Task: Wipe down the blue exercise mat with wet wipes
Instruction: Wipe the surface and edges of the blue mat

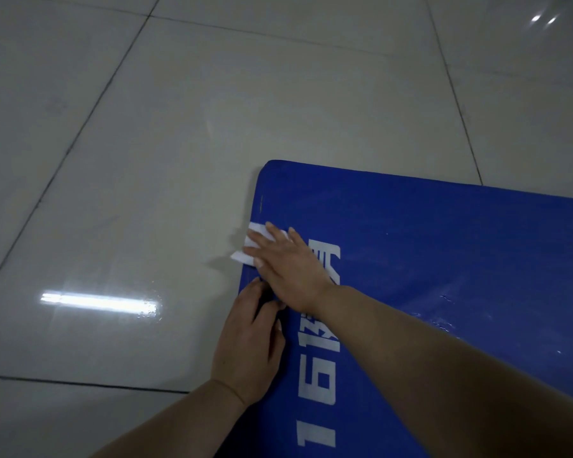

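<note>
The blue exercise mat (427,259) with white printed characters lies flat on the floor, filling the lower right. My right hand (288,266) presses a folded white wet wipe (248,249) with straight fingers onto the mat's left edge; the wipe sticks out past the edge. Just below it, my left hand (250,345) holds the mat's left edge, fingers curled over it.
Glossy pale floor tiles (146,160) with dark grout lines surround the mat on the left and far sides. A ceiling light reflects on the tile at the left. A few wet specks glint on the mat's right part.
</note>
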### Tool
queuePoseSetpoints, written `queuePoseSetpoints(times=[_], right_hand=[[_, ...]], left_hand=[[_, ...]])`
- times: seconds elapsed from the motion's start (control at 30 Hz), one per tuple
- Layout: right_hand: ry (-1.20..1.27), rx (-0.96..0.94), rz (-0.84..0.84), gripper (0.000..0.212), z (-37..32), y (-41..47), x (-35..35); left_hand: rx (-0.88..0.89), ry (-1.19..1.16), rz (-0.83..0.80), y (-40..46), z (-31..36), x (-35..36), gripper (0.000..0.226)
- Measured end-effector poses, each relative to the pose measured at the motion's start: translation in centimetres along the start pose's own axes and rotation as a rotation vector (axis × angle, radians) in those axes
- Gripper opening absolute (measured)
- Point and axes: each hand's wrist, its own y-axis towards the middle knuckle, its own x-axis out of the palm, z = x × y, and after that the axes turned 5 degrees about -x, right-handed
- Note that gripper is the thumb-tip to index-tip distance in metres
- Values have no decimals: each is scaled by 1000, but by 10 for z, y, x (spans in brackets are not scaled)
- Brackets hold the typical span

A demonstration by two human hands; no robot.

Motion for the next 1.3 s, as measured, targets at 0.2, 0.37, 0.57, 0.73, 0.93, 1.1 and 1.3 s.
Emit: queuePoseSetpoints(times=[0.2,0.37,0.57,0.73,0.93,1.1,1.3], right_hand=[[-291,60,-34,57,20,-34,8],[-110,490,249,49,50,-71,-7],[-182,920,187,47,96,-116,-24],[-270,647,207,48,51,-87,-6],[-257,250,58,58,-25,-35,34],[-304,264,-14,63,3,-74,25],[-161,698,203,51,42,-151,2]], left_hand=[[-43,30,-16,-4,-2,2,29],[-48,27,-7,-5,-4,3,26],[-45,42,-18,-5,-5,4,26],[-46,56,-25,-5,-4,2,28],[-14,-64,23,-1,1,-1,30],[-3,22,-25,-7,0,-1,25],[52,80,-43,-38,-5,-9,25]])
